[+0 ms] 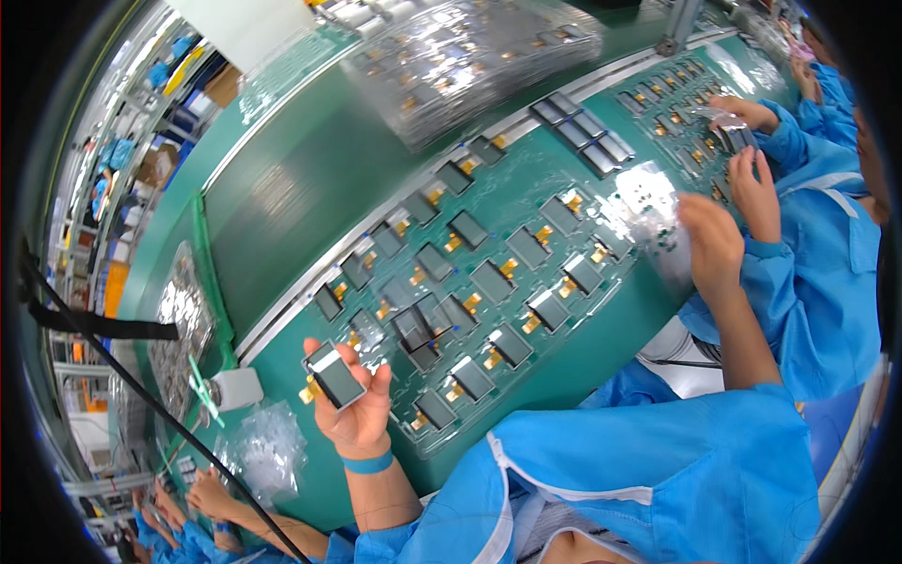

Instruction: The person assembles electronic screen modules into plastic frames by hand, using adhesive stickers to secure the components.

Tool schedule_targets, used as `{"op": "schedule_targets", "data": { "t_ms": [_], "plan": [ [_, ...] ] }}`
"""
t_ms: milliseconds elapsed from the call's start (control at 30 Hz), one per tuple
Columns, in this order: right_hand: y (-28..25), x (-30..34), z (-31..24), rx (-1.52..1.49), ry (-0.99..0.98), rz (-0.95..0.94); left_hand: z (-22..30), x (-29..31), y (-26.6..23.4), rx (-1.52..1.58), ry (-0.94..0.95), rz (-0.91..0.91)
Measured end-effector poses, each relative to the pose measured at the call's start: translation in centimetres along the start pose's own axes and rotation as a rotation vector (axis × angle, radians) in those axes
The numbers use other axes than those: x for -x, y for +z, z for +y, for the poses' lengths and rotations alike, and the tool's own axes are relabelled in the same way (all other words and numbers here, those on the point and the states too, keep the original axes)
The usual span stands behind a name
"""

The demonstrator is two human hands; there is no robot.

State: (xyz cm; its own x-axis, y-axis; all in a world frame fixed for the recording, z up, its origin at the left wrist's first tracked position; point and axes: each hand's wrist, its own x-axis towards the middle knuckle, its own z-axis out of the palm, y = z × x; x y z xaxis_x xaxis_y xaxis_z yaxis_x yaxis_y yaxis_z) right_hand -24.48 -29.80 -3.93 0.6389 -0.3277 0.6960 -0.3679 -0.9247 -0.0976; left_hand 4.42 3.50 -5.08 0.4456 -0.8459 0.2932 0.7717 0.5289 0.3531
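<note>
My left hand (pixel 355 414), with a blue band at the wrist, grips a small display module (pixel 336 378) by its edges. The module has a dark grey screen, a bright reflection across it and a gold flex tail. My right hand (pixel 712 246) is raised at the right, fingers curled together and slightly blurred; what they hold, if anything, is hidden. Beside its fingertips lies shiny clear film (pixel 646 202) with dark specks. Between my hands a clear plastic tray (pixel 484 348) carries several display modules (pixel 493 280) in rows. A few dark modules (pixel 413 329) lie close together near my left hand.
A stack of wrapped trays (pixel 470 56) stands beyond the metal rail. Dark frame-like panels (pixel 583 132) lie at the tray's far side. Crumpled clear plastic (pixel 266 451) and a white block (pixel 237 387) sit at left. Co-workers' hands (pixel 752 179) work at right, others (pixel 211 493) at lower left.
</note>
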Motion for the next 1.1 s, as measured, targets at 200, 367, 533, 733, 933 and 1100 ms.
{"op": "schedule_targets", "data": {
  "t_ms": [200,367,533,733,933,1100],
  "plan": [
    [-0.6,1.1,-1.4,0.118,0.121,-0.345,0.4,-0.8,0.1,0.143,0.124,0.107],
    [1.2,-2.7,-6.6,-0.122,0.164,-0.172,1.0,-0.6,0.1,0.094,0.131,0.133],
    [5.5,-7.3,-15.3,-0.53,-0.118,-0.417,0.8,-0.9,-0.4,0.079,0.134,0.161],
    [9.1,-9.6,-19.8,-0.412,-0.124,-0.56,0.7,-1.0,-0.3,0.0,0.147,0.218],
    [10.1,-9.1,-20.4,-0.485,-0.026,-0.639,0.9,-0.7,0.5,-0.025,0.123,0.299],
    [10.4,-9.1,-20.5,-0.66,0.053,-0.656,0.7,-1.6,0.6,-0.236,-0.006,0.383]
  ]
}}
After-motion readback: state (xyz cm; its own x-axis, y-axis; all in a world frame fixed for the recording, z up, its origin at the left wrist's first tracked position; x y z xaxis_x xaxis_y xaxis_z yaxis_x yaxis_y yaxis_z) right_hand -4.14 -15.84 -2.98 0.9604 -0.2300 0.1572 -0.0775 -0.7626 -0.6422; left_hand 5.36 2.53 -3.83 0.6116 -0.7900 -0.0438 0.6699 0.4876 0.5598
